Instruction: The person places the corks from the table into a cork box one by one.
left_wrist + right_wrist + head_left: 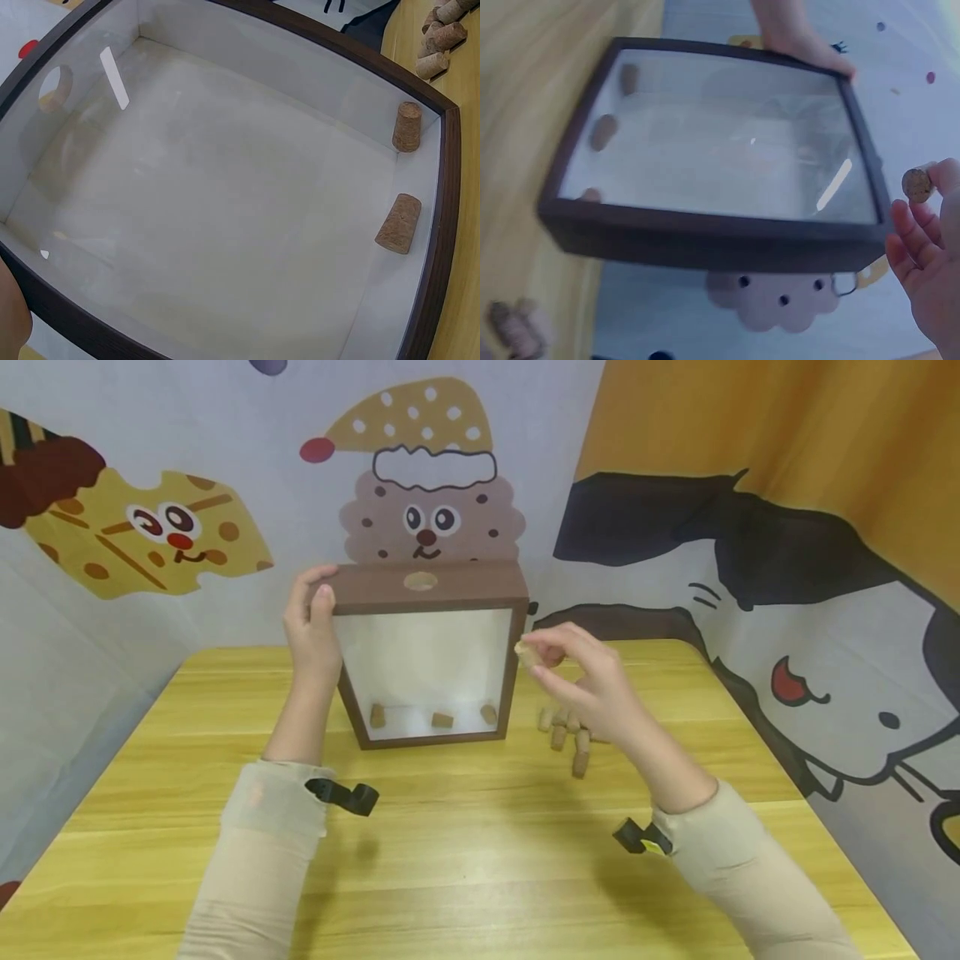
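A brown-framed shadow box [516, 677] with a clear front stands upright on the table, a round hole [421, 581] in its top. Inside, a few corks [442, 720] lie along the bottom; two of these corks [399, 223] show in the left wrist view. My left hand [311, 627] grips the box's upper left corner. Just right of the box, my right hand [581, 672] pinches one cork [916, 185] between thumb and fingers, apart from the frame. Under that hand lies a loose pile of corks [581, 753], partly hidden by it.
The box stands toward the back of the wood-grain table [450, 860]. Behind it hangs a cloth backdrop [255, 460] with cartoon figures. Each wrist wears a small black camera mount, such as the left mount [345, 795].
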A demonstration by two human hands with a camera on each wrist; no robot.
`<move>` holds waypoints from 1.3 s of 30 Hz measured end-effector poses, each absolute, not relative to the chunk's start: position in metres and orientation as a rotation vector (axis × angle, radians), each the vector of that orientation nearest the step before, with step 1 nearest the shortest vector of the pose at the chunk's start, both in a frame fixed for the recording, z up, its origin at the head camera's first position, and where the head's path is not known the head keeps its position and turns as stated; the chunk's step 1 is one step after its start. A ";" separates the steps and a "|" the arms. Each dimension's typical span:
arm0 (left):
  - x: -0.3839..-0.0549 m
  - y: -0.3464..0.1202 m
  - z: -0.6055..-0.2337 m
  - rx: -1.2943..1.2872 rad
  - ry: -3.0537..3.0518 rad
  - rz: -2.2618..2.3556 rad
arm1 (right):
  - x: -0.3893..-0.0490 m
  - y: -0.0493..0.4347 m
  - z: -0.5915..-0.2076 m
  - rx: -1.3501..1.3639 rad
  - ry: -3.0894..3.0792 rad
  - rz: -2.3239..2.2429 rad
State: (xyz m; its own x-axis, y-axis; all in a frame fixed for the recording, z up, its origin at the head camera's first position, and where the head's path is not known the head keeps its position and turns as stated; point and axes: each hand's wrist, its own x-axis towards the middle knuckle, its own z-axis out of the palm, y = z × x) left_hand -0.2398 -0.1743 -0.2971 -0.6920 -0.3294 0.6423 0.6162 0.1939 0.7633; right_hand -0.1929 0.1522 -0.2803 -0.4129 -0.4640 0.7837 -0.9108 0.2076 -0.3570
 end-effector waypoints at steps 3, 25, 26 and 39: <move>-0.240 -0.174 -0.297 -0.275 -1.717 -1.603 | -0.197 0.142 -0.266 1.286 -1.920 1.130; -0.240 -0.174 -0.298 -0.295 -1.705 -1.610 | -0.242 0.070 -0.207 1.232 -1.975 1.219; -0.240 -0.174 -0.298 -0.292 -1.706 -1.613 | -0.243 0.067 -0.206 1.219 -2.007 1.233; -0.239 -0.174 -0.298 -0.265 -1.709 -1.608 | -0.258 0.046 -0.198 1.099 -2.386 1.134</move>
State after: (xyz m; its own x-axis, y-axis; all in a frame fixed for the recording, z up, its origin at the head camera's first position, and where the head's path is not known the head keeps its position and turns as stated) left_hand -0.2392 -0.1735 -0.2975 -0.6890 -0.3400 0.6400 0.6183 0.1851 0.7639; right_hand -0.2581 0.0458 -0.1977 -0.6714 -0.5186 0.5293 -0.7380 0.4025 -0.5417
